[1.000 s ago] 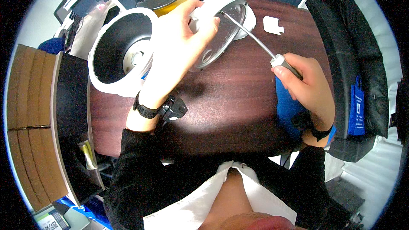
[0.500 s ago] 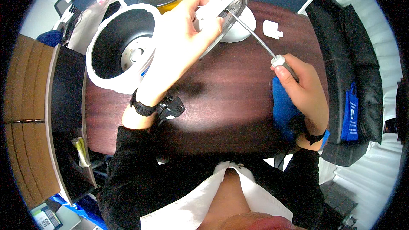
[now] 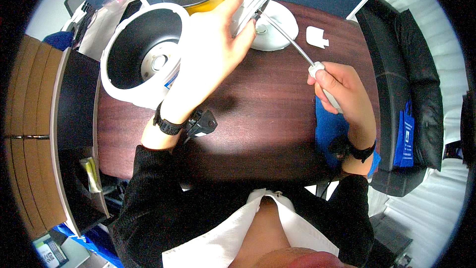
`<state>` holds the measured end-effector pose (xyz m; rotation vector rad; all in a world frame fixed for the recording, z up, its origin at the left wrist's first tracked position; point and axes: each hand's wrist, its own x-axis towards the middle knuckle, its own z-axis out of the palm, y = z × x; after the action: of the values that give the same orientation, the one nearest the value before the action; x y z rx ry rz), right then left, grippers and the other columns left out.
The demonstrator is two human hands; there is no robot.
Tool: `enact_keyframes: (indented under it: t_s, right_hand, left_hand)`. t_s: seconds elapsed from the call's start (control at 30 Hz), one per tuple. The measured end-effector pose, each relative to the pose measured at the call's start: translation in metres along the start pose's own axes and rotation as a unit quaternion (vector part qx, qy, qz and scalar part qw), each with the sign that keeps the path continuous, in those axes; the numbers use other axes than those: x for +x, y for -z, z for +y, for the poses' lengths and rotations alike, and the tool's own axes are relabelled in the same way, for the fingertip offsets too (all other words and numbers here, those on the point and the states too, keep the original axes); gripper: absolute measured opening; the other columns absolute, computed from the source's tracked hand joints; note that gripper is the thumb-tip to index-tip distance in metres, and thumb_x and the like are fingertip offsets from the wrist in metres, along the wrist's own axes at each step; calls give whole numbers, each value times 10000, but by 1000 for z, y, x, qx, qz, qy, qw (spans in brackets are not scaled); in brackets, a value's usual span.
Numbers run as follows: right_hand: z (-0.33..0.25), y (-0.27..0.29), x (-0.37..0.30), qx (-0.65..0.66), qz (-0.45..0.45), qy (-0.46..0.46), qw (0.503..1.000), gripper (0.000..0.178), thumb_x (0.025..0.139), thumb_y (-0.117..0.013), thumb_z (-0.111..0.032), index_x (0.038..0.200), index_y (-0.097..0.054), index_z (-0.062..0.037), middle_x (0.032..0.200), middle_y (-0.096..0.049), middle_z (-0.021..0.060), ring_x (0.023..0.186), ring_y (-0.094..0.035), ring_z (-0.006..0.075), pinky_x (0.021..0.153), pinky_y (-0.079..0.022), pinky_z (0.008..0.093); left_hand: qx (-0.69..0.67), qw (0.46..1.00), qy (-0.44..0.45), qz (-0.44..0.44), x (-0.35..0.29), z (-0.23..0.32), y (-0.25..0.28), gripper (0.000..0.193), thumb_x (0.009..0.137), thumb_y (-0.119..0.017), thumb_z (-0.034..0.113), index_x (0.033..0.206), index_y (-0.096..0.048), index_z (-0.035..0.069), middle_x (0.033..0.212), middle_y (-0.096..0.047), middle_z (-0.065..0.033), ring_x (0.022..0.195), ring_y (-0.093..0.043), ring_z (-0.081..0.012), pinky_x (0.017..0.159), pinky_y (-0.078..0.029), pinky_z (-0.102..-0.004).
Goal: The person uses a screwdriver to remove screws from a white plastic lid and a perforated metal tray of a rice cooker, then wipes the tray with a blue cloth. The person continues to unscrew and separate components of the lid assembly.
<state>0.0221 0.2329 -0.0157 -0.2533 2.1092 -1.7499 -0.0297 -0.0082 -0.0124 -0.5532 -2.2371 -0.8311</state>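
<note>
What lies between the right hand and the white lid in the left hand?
In the head view: the screwdriver in the right hand, its shaft pointing toward the white lid, with a white round piece and brown tabletop behind.

Bright light falls from above, bleaching the left hand [image 3: 215, 37] and its forearm almost to white, burning out detail on the white pot [image 3: 131, 95] left of that grip, and glinting along the shaft of the screwdriver [image 3: 287, 37] above the right hand [image 3: 344, 89]. Below the left grip a soft dark shadow and then a pale glare patch lie on the tabletop [image 3: 277, 104], whose near edge sinks into dimness. Grain speckles the black sleeves [image 3: 158, 183], while far out left the cardboard boxes [image 3: 29, 144] bow toward a black, blue-fringed fisheye rim.
</note>
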Motion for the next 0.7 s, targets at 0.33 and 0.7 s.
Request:
enact_keyframes:
  t_s: [0.33,0.7]
  right_hand:
    - [4,7,7,135,-108,-32,984,367,980,-401,-328,870,-522,1,539,-453,9,373,-369,47,329,-267,198]
    - [-6,6,-2,-45,-27,8,999,302,966,-452,-287,836,-563,-39,530,-451,-30,394,-382,45,363,-271,210]
  left_hand:
    - [10,999,-20,32,-1,0,2,323,768,-672,208,1018,-634,7,656,-629,-169,573,-634,-288,570,-498,-339]
    - [-127,989,50,-54,6,-7,10,348,752,-670,274,961,-652,-3,696,-648,-142,588,-631,-208,571,-486,-307]
